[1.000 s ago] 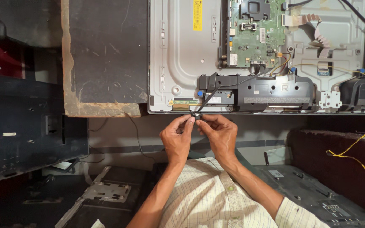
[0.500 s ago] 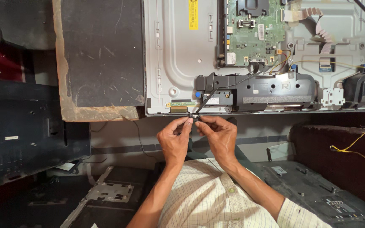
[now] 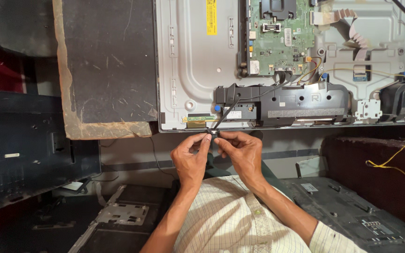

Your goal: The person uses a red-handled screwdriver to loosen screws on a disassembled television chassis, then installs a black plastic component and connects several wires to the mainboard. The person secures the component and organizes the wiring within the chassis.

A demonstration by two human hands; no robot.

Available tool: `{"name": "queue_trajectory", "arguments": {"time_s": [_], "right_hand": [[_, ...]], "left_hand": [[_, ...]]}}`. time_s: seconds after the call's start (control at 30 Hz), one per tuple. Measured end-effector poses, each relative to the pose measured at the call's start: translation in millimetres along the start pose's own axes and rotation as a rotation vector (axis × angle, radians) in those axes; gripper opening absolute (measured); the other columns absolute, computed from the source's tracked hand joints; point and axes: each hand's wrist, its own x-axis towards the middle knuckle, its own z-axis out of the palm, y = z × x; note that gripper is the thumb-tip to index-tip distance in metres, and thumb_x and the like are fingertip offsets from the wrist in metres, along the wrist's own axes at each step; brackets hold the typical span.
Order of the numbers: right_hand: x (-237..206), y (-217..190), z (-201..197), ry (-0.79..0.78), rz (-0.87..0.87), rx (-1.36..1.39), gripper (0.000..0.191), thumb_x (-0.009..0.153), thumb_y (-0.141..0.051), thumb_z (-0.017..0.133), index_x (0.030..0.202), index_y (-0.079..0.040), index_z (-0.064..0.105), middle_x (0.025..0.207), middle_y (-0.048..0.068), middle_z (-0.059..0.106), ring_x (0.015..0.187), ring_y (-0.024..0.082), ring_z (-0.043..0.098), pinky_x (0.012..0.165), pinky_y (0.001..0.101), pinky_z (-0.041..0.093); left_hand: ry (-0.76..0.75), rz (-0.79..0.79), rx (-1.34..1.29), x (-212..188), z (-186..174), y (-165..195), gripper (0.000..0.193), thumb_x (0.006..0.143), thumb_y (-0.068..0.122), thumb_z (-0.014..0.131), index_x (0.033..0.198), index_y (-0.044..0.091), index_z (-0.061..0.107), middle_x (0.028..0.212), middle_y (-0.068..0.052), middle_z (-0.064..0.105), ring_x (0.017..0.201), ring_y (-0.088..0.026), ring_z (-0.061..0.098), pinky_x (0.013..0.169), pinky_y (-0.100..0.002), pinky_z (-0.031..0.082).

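Observation:
My left hand (image 3: 191,157) and my right hand (image 3: 241,152) meet fingertip to fingertip just below the edge of an opened flat television (image 3: 198,65). Between them they pinch the small end of a thin black cable (image 3: 225,112). The cable runs up and right to a long black speaker module (image 3: 287,100) at the lower edge of the metal back panel. Above the module sits a green circuit board (image 3: 280,40). What exactly is at the cable's tip is hidden by my fingers.
A dark worn board (image 3: 104,70) lies left of the television. A black plastic cover (image 3: 19,150) sits at far left. Another black back cover (image 3: 352,211) and a dark red box with a yellow wire (image 3: 394,159) lie at right. A metal bracket (image 3: 120,213) rests on the floor.
My hands stay together on the cable end with only small finger shifts. The view has drifted slightly, so the television sits a little further left in the frame.

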Motion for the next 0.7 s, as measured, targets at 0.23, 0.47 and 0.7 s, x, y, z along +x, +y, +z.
{"name": "queue_trajectory", "arguments": {"time_s": [0.23, 0.47, 0.7], "right_hand": [[2.9, -3.1, 0.8, -0.004, 0.007, -0.006, 0.02, 0.086, 0.004, 0.076, 0.105, 0.01, 0.075, 0.082, 0.014, 0.077, 0.065, 0.014, 0.07, 0.057, 0.0249, 0.057], [2.3, -8.7, 0.7, -0.004, 0.024, -0.051, 0.021, 0.086, 0.003, 0.076, 0.105, 0.01, 0.075, 0.083, 0.015, 0.077, 0.065, 0.015, 0.071, 0.057, 0.0258, 0.058], [0.6, -7.8, 1.4, -0.008, 0.021, -0.025, 0.021, 0.086, 0.003, 0.076, 0.106, 0.01, 0.075, 0.083, 0.015, 0.077, 0.066, 0.015, 0.071, 0.058, 0.0256, 0.059]], "left_hand": [[0.012, -0.042, 0.0, 2.0, 3.2, 0.0, 0.016, 0.088, 0.012, 0.079, 0.096, -0.002, 0.078, 0.083, -0.006, 0.08, 0.072, -0.007, 0.072, 0.066, -0.023, 0.057], [0.006, -0.07, -0.014, 2.3, 2.9, 2.5, 0.016, 0.089, 0.012, 0.079, 0.096, -0.002, 0.078, 0.083, -0.007, 0.08, 0.072, -0.008, 0.072, 0.066, -0.024, 0.058], [0.005, -0.074, -0.025, 1.5, 3.5, 5.5, 0.018, 0.088, 0.008, 0.077, 0.104, -0.001, 0.077, 0.089, -0.008, 0.079, 0.072, -0.009, 0.071, 0.063, -0.025, 0.058]]}}
